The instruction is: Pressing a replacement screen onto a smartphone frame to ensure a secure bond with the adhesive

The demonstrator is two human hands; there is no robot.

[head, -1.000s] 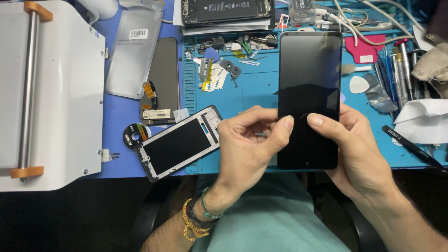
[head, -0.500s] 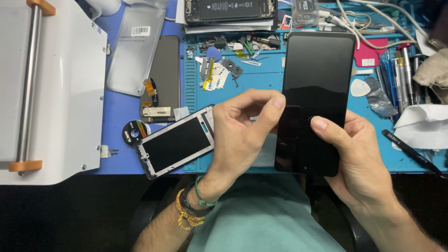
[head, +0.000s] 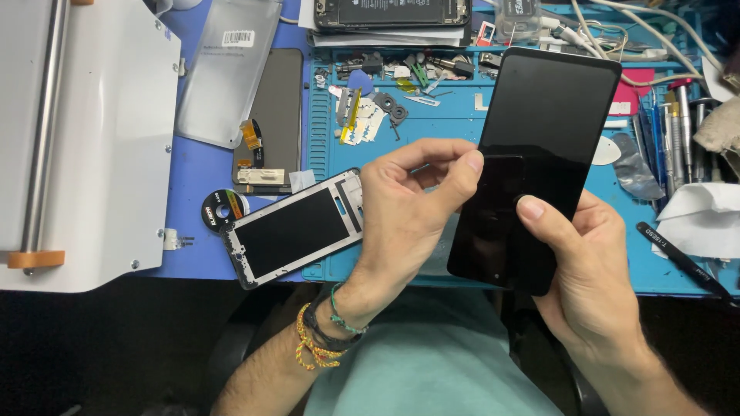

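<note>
At centre right of the frame, the right hand (head: 590, 270) grips a black phone screen panel (head: 539, 154) from below, thumb on its glass. The left hand (head: 405, 208) pinches its left edge. A phone frame (head: 293, 229) lies left on the blue mat (head: 447, 127).

Right hand (head: 590, 281) palm and most fingers hidden behind the black screen (head: 539, 166); only the thumb shows on the glass. Screen's near left edge partly covered by left hand (head: 405, 212) fingers. Mat (head: 432, 135) beneath both is hidden in the middle. White machine (head: 85, 139) cut off by left and top edges. Far phone (head: 391, 11) cut by the top edge. Small parts (head: 378, 112) on the mat too small to tell, maybe brackets. Tweezers (head: 682, 260) tip runs off near right.
</note>
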